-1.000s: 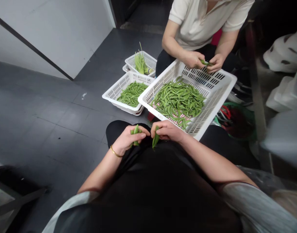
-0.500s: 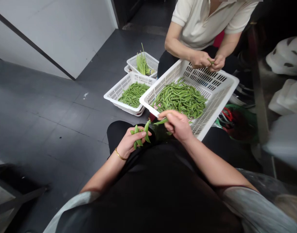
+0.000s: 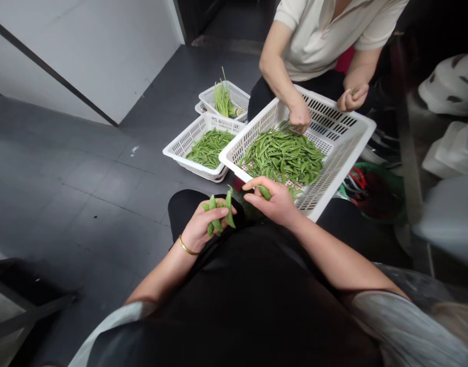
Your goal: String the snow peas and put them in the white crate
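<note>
Several green snow peas (image 3: 214, 214) stick out between the fingers of my left hand (image 3: 203, 221), which is closed on them above my left knee. One of these pods stands upright at the fingertips. My right hand (image 3: 275, 203) is curled round another snow pea (image 3: 264, 192), with index finger and thumb pointing left. It is by the near edge of a large white slotted basket (image 3: 342, 171). A heap of snow peas (image 3: 283, 155) lies in that basket. A co-worker's hand (image 3: 299, 116) reaches into the heap; the other hand (image 3: 353, 98) is curled above the far right rim.
A smaller white basket (image 3: 176, 148) of snow peas stands left of the large one. Behind it, another basket (image 3: 207, 97) holds long green stems (image 3: 223, 99). White containers (image 3: 453, 84) line the right side. A metal frame (image 3: 31, 318) stands low on the left.
The co-worker's hands have parted, one dropping into the pea heap. My right hand has turned, its pod now tucked further into the fingers. My left hand keeps its pods almost in place.
</note>
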Motion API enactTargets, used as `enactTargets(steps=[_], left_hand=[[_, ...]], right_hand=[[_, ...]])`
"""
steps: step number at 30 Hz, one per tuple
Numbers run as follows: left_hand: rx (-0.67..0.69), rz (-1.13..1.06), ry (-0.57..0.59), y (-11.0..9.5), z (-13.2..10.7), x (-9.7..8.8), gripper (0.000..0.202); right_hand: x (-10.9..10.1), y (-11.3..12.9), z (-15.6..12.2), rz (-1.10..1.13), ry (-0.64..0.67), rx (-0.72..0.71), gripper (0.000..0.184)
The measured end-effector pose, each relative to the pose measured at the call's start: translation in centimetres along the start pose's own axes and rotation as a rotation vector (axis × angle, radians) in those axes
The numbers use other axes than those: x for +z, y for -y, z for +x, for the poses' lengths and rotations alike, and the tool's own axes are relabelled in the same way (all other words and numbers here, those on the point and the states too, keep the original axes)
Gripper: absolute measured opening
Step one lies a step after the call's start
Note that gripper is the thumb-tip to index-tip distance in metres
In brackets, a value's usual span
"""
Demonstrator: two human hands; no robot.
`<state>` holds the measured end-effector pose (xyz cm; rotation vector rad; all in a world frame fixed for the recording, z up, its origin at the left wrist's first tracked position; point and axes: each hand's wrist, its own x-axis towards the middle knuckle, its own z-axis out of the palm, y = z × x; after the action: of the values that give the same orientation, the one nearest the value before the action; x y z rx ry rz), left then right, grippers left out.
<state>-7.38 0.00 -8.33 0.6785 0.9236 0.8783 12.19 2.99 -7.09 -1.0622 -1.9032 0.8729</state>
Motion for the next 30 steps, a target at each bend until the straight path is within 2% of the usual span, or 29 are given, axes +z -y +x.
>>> enactTargets(steps=[3,5,10,12,16,18,21,23,24,26,28,30], left_hand=[[0.108,-0.077,-0.126,0.1,0.4,0.4,0.017],[0.152,-0.092,-0.164,0.1,0.5,0.7,0.017],[0.212,0.023,-0.228,0.1,0.1,0.8,0.018],[0.161,0.083,-0.191,0.0,0.0,0.6,0.018],[-0.031,0.051,0.058,-0.2,0.0,0.0,0.018],[-0.107,0.032,0.144,-0.2,0.1,-0.4,0.018],[-0.187,0.039,0.213,-0.1,0.1,-1.0,0.018],[-0.215,0.019,0.235,0.1,0.1,-1.3,0.018],[-0.226,0.01,0.243,0.1,0.1,-1.4,0.018],[-0.241,0.019,0.254,0.1,0.1,-1.5,0.018],[-0.243,0.074,0.26,0.0,0.0,-1.4,0.016],[-0.246,0.15,0.257,-0.3,-0.2,-1.2,0.015]], right_hand=[[0.5,0.1,-0.8,-0.121,0.025,-0.18,0.014],[0.9,0.3,-1.1,-0.178,0.062,-0.278,0.012],[1.1,0.6,-1.0,-0.228,0.079,-0.307,0.011],[1.0,1.1,-0.9,-0.142,0.166,-0.278,0.01],[0.3,1.7,-0.6,0.171,0.386,-0.082,0.01],[-0.6,1.2,-0.3,0.247,0.334,0.034,0.012],[-2.5,-0.2,0.2,0.252,0.018,0.154,0.015],[-3.3,-0.8,0.3,0.132,-0.098,0.146,0.013],[-3.5,-0.8,0.2,0.04,-0.078,0.096,0.014],[-3.0,-0.4,-0.1,-0.163,0.08,-0.063,0.023],[-1.8,0.3,-0.4,-0.335,0.248,-0.219,0.024],[-0.6,0.7,-0.5,-0.455,0.355,-0.303,0.021]])
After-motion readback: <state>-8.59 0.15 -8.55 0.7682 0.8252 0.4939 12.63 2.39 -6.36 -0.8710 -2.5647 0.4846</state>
